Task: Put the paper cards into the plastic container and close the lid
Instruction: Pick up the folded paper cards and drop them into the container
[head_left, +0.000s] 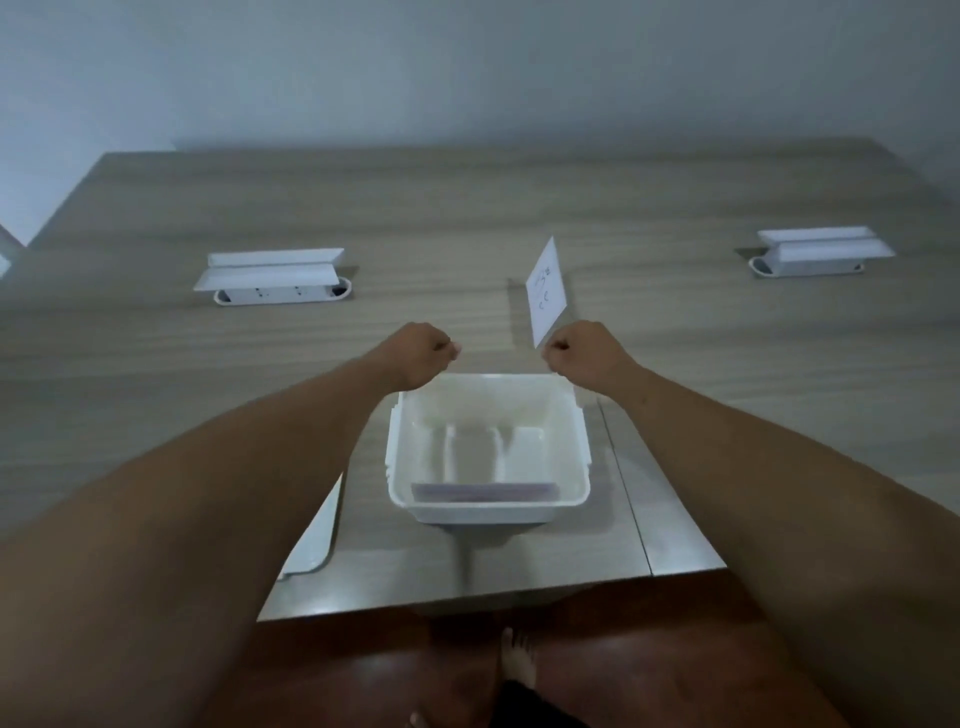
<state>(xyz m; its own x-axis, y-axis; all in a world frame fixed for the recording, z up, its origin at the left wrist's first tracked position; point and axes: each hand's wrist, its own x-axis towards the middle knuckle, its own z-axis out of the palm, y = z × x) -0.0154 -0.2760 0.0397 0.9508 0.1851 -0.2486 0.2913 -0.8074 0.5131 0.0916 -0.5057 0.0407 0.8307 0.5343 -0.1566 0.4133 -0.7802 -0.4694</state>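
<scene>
A white plastic container (566, 499) stands open on the table near the front edge, with a purplish card (483, 491) lying along its near inner wall. My right hand (582, 348) hovers just beyond the container's far right corner, pinching a white paper card (546, 288) that stands upright with small marks on it. My left hand (423, 348) is held over the far left corner in a loose fist, nothing visible in it. The white lid (317, 540) lies flat on the table left of the container, mostly hidden under my left forearm.
Two white pop-up socket boxes are set into the wooden table (467, 218), one at the back left (272, 275) and one at the back right (821, 252). A seam runs through the tabletop right of the container. Below the front edge are brown floor and a bare foot (519, 660).
</scene>
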